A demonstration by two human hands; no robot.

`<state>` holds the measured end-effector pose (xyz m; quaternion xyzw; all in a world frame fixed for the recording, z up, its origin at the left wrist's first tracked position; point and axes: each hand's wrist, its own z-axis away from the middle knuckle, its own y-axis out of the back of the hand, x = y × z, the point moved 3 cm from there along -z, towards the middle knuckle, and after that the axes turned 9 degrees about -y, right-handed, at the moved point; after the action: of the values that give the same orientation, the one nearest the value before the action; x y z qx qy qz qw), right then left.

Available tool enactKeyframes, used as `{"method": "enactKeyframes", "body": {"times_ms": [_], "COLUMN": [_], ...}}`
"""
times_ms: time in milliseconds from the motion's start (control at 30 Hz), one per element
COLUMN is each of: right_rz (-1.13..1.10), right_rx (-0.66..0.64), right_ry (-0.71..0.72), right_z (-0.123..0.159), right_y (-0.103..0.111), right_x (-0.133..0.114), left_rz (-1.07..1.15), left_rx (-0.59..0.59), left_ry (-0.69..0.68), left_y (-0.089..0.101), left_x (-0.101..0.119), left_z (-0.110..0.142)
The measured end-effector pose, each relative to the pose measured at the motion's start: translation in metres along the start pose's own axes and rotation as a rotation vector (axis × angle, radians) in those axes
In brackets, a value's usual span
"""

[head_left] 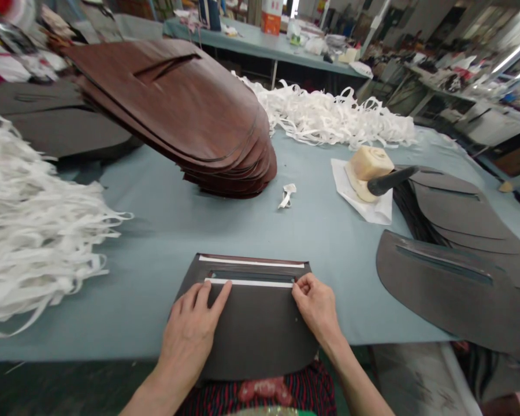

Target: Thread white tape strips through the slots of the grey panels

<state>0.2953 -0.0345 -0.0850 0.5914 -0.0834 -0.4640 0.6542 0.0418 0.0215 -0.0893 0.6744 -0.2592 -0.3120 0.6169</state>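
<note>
A dark grey leather piece [255, 329] lies at the table's near edge, with a slot between two white tape strips. My left hand [195, 329] rests flat on it, fingers stretched, the forefinger touching the left end of the lower white strip [251, 282]. My right hand [314, 303] is closed in a pinch on the right end of that same strip. The upper white strip [251, 262] runs along the piece's far edge, untouched.
A stack of brown leather pieces [186, 110] rises at the back left. White strip heaps lie at the left [30, 225] and back [329, 115]. Grey pieces [450, 271] lie right, beside a hammer [390, 179] and a yellowish block [368, 164] on paper.
</note>
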Motion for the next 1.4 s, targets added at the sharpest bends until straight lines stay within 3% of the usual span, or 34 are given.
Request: {"method": "enactKeyframes", "body": {"times_ms": [133, 200, 300, 367, 467, 567, 700, 767, 900, 1033, 1133, 1233, 1300, 1400], "right_rz": [0.162, 0.217, 0.290, 0.322, 0.258, 0.167, 0.059, -0.002, -0.064, -0.075, -0.078, -0.043, -0.008, 0.039], "right_rx": [0.118, 0.173, 0.122, 0.093, 0.106, 0.077, 0.037, 0.023, 0.025, 0.043, 0.065, 0.132, 0.199, 0.273], "right_ry": [0.139, 0.376, 0.771, 0.885, 0.892, 0.884, 0.933, 0.969, 0.992, 0.956, 0.926, 0.919, 0.902, 0.869], "right_z": [0.008, 0.016, 0.029, 0.033, 0.031, 0.025, 0.019, 0.017, 0.013, 0.009, 0.008, 0.009, 0.011, 0.012], "right_y": [-0.004, -0.010, -0.024, -0.030, -0.031, -0.028, -0.033, -0.038, -0.044, -0.043, -0.044, -0.049, -0.053, -0.062], "right_x": [-0.008, -0.021, -0.043, -0.051, -0.053, -0.054, -0.067, -0.072, -0.072, -0.068, -0.068, -0.070, -0.075, -0.090], "left_rz": [0.018, 0.011, -0.005, 0.000, 0.041, 0.158, 0.337, 0.485, 0.923, 1.151, 1.052, 0.766, 0.643, 0.653], "left_rx": [0.013, 0.002, -0.032, -0.043, -0.020, 0.052, 0.201, 0.212, 0.126, 0.120, 0.129, 0.207, 0.264, 0.302], "left_ry": [-0.046, -0.052, -0.022, 0.006, 0.040, 0.086, 0.403, 0.518, 0.545, 0.465, 0.384, 0.372, 0.323, 0.265], "left_y": [-0.003, -0.001, 0.006, 0.011, 0.015, 0.016, 0.011, 0.006, 0.007, 0.029, 0.040, 0.035, 0.024, 0.003], "left_x": [0.002, 0.006, 0.014, 0.019, 0.021, 0.008, -0.032, -0.049, -0.066, -0.091, -0.118, -0.130, -0.122, -0.098], "left_z": [-0.005, -0.009, -0.017, -0.020, -0.023, -0.023, -0.018, -0.014, -0.014, -0.030, -0.043, -0.044, -0.039, -0.028]}}
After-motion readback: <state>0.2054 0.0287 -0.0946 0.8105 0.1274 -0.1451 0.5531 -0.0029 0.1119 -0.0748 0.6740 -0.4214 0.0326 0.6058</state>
